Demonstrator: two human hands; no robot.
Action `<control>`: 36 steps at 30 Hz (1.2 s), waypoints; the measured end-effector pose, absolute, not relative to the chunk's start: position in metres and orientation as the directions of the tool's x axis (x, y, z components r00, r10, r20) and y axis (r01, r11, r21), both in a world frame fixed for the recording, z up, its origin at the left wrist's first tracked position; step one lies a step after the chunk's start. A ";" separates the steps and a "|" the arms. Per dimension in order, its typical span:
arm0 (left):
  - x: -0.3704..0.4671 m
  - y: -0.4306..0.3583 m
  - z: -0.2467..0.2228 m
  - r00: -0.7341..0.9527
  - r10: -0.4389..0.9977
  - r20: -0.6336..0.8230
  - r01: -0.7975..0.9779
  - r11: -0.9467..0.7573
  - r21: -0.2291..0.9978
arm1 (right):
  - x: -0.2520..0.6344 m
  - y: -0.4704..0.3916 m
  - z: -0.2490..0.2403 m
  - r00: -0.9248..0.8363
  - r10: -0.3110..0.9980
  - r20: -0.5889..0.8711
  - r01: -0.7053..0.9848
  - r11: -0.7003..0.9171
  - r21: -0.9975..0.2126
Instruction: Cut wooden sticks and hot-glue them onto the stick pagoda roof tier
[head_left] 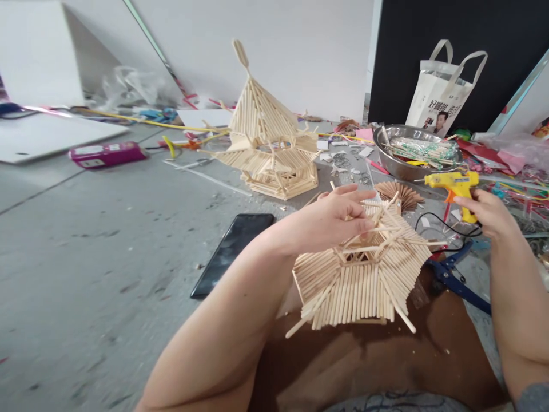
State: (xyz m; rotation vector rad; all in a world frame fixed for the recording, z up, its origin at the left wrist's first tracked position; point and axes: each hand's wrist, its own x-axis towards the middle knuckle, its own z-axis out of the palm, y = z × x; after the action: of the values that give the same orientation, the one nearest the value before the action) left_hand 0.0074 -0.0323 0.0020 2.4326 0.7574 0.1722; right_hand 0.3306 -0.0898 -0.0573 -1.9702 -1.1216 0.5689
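A pale wooden stick roof model [355, 292] rests over the brown surface in front of me, its ribs sticking out at the corners. My left hand [338, 217] lies over its far left part, fingers against the sticks near the top; what the fingertips pinch is too small to tell. To the right, my right hand [491, 212] is closed round the handle of a yellow glue gun [454, 182], whose nozzle points left, apart from the model. A taller stick pavilion [268, 137] with a pointed roof stands further back.
A black phone [234, 252] lies left of the model. Blue pliers [458, 280] lie to the right, near a black cord. Behind are a metal bowl [392, 166] of sticks, a white bag [441, 97], a folded paper fan [398, 197] and a purple package [107, 154].
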 end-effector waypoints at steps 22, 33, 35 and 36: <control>0.007 -0.032 0.001 0.843 0.538 -0.010 0.450 -0.695 0.560 | 0.286 -0.152 -0.019 0.005 0.986 0.164 0.501 0.140 -0.854; 0.007 -0.031 0.001 0.862 0.506 -0.001 0.420 -0.714 0.560 | 0.269 -0.152 -0.004 -0.045 0.979 0.199 0.634 0.182 -0.751; 0.008 -0.031 0.001 0.864 0.504 0.000 0.417 -0.716 0.560 | 0.268 -0.151 -0.003 -0.028 0.979 0.200 0.654 0.169 -0.737; 0.008 -0.031 0.001 0.864 0.504 -0.001 0.417 -0.715 0.561 | 0.268 -0.151 -0.003 -0.017 0.979 0.202 0.667 0.162 -0.728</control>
State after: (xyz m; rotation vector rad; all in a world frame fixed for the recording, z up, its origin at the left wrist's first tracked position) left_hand 0.0077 -0.0307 0.0012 2.4702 0.6681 0.2042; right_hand 0.2680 -0.1511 -0.0033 -1.5741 -1.7545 0.5794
